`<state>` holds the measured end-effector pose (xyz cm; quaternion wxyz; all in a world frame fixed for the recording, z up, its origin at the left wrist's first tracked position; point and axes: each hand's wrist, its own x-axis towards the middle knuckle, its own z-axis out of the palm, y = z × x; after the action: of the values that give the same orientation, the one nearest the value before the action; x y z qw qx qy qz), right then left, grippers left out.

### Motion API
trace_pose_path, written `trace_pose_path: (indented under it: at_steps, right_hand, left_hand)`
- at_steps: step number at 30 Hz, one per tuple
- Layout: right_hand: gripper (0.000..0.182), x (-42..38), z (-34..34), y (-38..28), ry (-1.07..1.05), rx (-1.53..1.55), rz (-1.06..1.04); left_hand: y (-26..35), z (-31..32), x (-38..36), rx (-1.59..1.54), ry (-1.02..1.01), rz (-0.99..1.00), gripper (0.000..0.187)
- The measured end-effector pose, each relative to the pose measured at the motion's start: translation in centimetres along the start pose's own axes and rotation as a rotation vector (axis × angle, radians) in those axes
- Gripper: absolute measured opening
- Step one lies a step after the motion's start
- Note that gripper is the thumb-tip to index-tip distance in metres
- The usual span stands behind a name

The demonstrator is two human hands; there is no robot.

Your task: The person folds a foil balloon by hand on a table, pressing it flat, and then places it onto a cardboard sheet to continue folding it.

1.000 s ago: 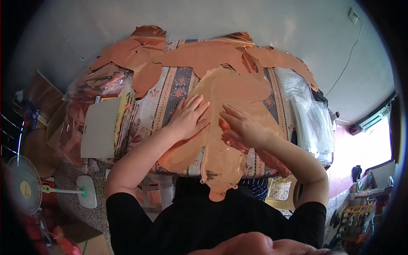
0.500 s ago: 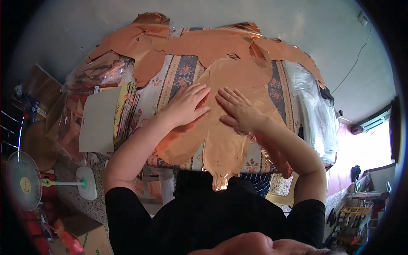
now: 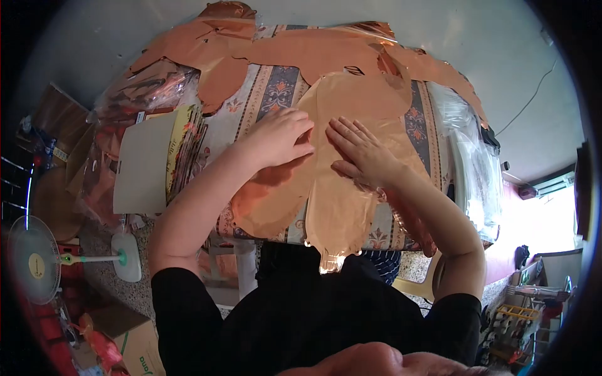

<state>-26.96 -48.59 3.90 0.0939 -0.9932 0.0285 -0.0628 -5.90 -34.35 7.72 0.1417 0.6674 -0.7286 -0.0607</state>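
A flat, deflated copper-coloured foil balloon [image 3: 351,103] lies across the table in front of me, with a long crease down its middle. Its narrow shiny end hangs over the near edge. My right hand [image 3: 364,150] rests on the foil right of the crease, palm down, fingers stretched out. Just left of the crease is my left hand [image 3: 285,138], slightly raised at the knuckles. Its fingers are curled and the thumb is apart from them, with nothing visible between. Whether its fingertips touch the foil is hard to see.
More flat copper foil balloons [image 3: 301,50] lie along the table's far side. A stack of printed card packs [image 3: 147,163] stands at left, beside plastic-wrapped foil [image 3: 160,88]. Clear plastic bags [image 3: 467,169] pile at right. A fan [image 3: 37,260] stands on the floor at left.
My left hand has lifted from lying flat, and its fingers have curled. The right hand stays flat on the foil. The whole view has shifted slightly.
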Motion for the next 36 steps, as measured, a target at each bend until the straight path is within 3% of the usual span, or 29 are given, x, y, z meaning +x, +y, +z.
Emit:
trace_pose_path:
  at_steps: [1,2,8,12,14,17,19,20,21,23,25,27,30,36]
  right_hand:
    - [0.071,0.0,0.0,0.0,-0.004,0.004,-0.007]
    - [0.071,-0.1,0.1,0.1,0.002,-0.003,-0.006]
    - [0.071,-0.2,0.6,0.3,-0.008,-0.029,0.0]
    - [0.071,-0.2,0.3,0.1,0.009,-0.014,-0.003]
    - [0.07,-0.4,0.2,0.0,0.027,-0.004,0.009]
    - [0.067,-0.5,0.5,0.3,0.103,0.031,0.013]
    - [0.06,-0.6,-0.7,0.4,0.107,0.277,-0.02]
    - [0.044,-0.8,-1.9,0.0,0.199,0.381,0.07]
    - [0.044,-0.9,-3.4,0.5,0.202,0.37,0.08]
    - [0.031,-0.5,-6.4,3.6,0.1,0.403,0.396]
    - [0.023,-0.3,-7.6,8.6,0.231,0.123,0.514]
    - [0.02,0.2,-9.2,13.7,0.155,-0.282,0.595]
    - [0.015,0.2,-7.5,20.4,0.17,-0.566,0.572]
    - [0.016,3.5,-5.4,22.8,0.12,-0.598,0.551]
  left_hand:
    - [0.3,-0.5,0.7,-0.011,-0.091,-0.041,0.038]
    - [0.1,0.3,1.1,-0.015,0.042,-0.024,0.032]
    - [-0.2,3.2,4.5,-0.145,0.127,0.015,0.027]
    - [-1.2,4.6,5.1,-0.076,0.181,0.052,0.026]
    - [-1.5,5.9,4.7,-0.08,0.413,0.137,0.025]
    - [-1.4,6.0,4.5,-0.094,0.444,0.154,0.025]
    - [-1.4,6.2,4.7,-0.105,0.449,0.183,0.025]
    - [-1.4,6.1,4.7,-0.103,0.44,0.169,0.026]
    - [-1.4,6.1,4.7,-0.099,0.43,0.152,0.027]
    - [-1.5,6.3,4.5,-0.081,0.445,0.172,0.029]
    - [-1.3,5.8,4.4,-0.101,0.402,0.149,0.03]
    - [-1.3,5.8,4.4,-0.115,0.406,0.147,0.03]
    - [-1.2,5.8,4.4,-0.112,0.425,0.15,0.03]
    - [-1.0,5.7,4.3,-0.108,0.403,0.131,0.033]
